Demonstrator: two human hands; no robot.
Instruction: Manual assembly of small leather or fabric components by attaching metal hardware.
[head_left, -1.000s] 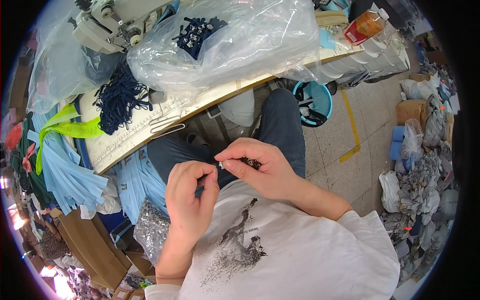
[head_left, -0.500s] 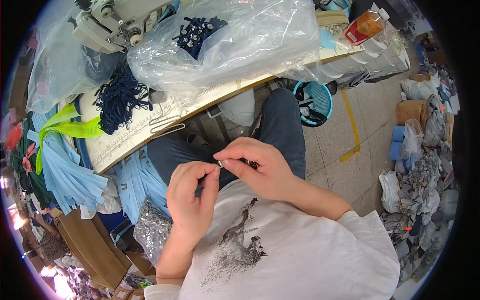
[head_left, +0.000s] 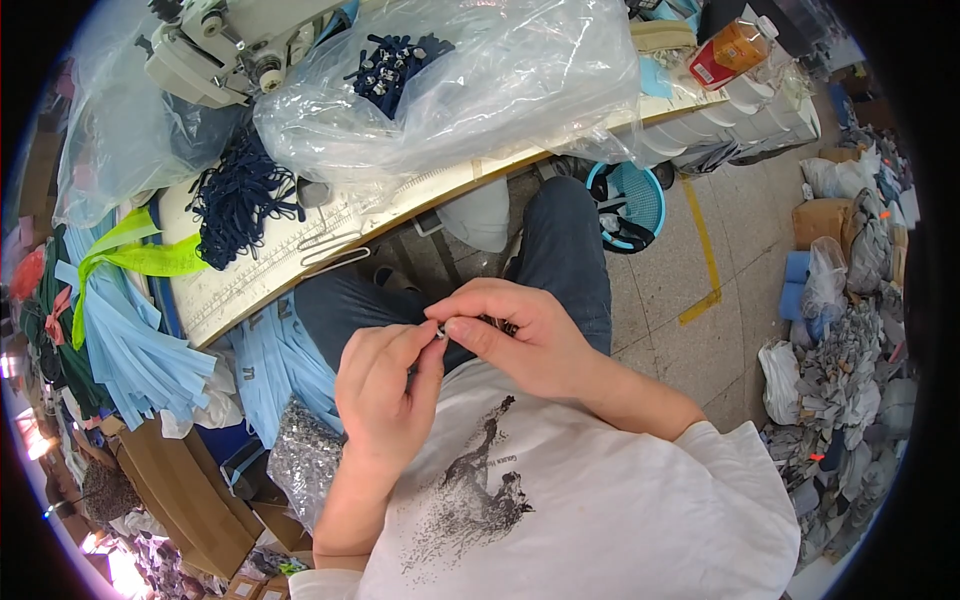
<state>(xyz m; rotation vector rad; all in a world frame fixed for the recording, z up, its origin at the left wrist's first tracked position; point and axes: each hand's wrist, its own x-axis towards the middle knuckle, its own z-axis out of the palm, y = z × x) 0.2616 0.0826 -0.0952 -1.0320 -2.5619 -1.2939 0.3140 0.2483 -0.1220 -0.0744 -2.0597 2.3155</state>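
Over my lap, my left hand (head_left: 385, 395) and my right hand (head_left: 535, 340) meet fingertip to fingertip. Both pinch a small shiny metal piece (head_left: 441, 331) between thumb and forefinger; its exact kind is too small to make out. Something dark with light flecks (head_left: 500, 325) shows behind my right thumb, mostly hidden in that hand. On the table beyond lies a pile of navy cord loops (head_left: 243, 205). More navy pieces with metal bits (head_left: 385, 75) lie on the clear plastic bag (head_left: 520, 90).
A sewing machine head (head_left: 205, 60) stands at the table's far left. Light blue fabric strips (head_left: 135, 345) and a lime-green strip (head_left: 140, 250) hang at the left edge. A blue basket (head_left: 640, 195) stands on the floor; a bottle (head_left: 733, 52) lies tilted at the back right.
My hands stay nearly in place. The left fingers have shifted slightly to the right and closer around the metal piece, which shows less now.
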